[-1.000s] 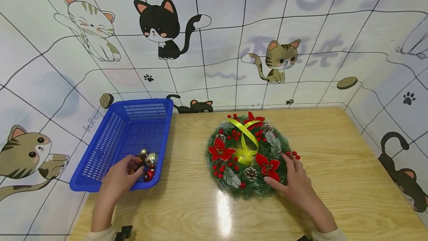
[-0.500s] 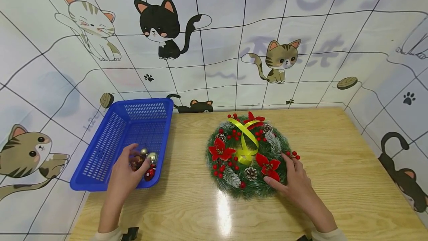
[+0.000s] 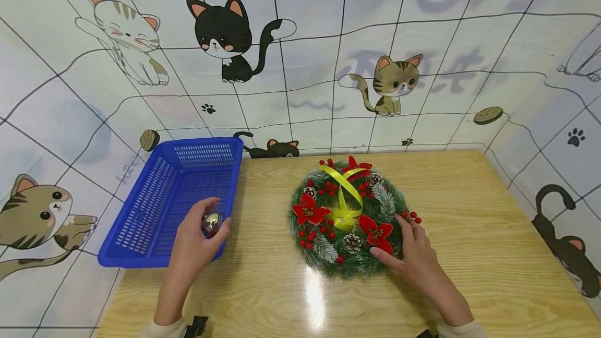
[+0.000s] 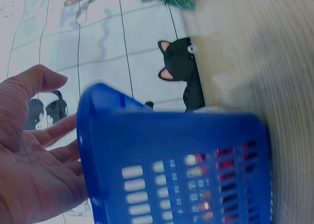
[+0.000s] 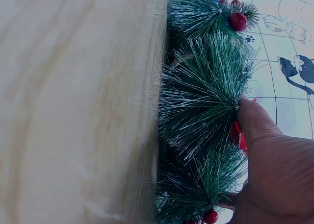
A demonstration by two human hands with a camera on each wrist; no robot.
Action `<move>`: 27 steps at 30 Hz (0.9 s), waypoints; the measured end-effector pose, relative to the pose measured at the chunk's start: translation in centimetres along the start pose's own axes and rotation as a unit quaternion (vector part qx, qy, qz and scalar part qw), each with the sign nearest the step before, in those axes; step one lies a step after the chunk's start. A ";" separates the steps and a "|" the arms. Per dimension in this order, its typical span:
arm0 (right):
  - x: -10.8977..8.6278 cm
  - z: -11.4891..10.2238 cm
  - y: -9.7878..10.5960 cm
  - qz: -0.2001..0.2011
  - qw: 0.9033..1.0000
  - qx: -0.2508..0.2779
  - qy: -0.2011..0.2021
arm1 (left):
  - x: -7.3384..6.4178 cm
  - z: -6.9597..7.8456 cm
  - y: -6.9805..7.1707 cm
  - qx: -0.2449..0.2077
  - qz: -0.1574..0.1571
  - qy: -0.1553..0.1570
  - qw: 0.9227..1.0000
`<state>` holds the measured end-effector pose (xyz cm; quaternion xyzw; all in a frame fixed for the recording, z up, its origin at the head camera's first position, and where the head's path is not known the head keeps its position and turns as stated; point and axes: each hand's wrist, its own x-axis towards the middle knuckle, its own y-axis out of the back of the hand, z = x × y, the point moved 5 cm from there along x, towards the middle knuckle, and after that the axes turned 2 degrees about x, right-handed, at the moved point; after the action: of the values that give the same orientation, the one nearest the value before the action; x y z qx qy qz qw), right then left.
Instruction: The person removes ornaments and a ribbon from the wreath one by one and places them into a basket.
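Note:
My left hand (image 3: 194,239) hovers over the near right corner of the blue plastic basket (image 3: 127,218), thumb and fingers spread apart. Between them shows a shiny gold bauble (image 3: 213,221), with a bit of red beneath it. The left wrist view has this hand's palm (image 4: 34,160) beside the basket rim, with nothing held in it; red and orange baubles show through the slots. A green Christmas wreath (image 3: 387,202) lies on the table. My right hand (image 3: 415,254) rests on its right side, thumb by a red poinsettia (image 3: 377,233), fingers near the red berries (image 3: 412,217).
A yellow ribbon (image 3: 347,192) is looped on the wreath, with pine cones (image 3: 351,243) around it. The wooden table (image 3: 267,254) ends at a wall (image 3: 310,82) covered with cat drawings. The basket stands at the table's left side.
My left hand has moved right inside the basket, from the brown baubles to over the gold one. Its fingers have spread wider. My right hand and the wreath have stayed put.

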<state>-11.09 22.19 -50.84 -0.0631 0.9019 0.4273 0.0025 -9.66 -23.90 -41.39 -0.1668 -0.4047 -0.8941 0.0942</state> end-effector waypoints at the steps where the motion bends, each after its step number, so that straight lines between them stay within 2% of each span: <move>1: 0.0 0.0 0.0 0.001 1.000 -0.001 0.001 | 0.1 0.3 -0.2 -0.002 0.001 -0.011 1.000; 4: 0.0 0.0 0.0 0.001 1.000 -0.002 0.003 | 0.4 1.0 -0.8 -0.007 -0.001 -0.030 1.000; 9: 0.1 0.1 0.0 0.000 1.000 -0.003 0.006 | 0.8 1.9 -1.8 -0.016 -0.015 -0.029 0.999; 14: 0.1 0.0 0.0 -0.004 1.000 -0.001 0.001 | 1.1 2.9 -2.9 -0.025 -0.030 -0.042 0.998; 27: 0.1 0.1 0.1 -0.006 1.000 0.001 0.004 | 1.0 5.8 -7.0 -0.037 -0.070 -0.088 0.993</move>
<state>-11.17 22.32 -50.83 -0.0705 0.9021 0.4258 0.0018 -11.45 -15.00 -42.28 -0.2192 -0.3888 -0.8948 -0.0109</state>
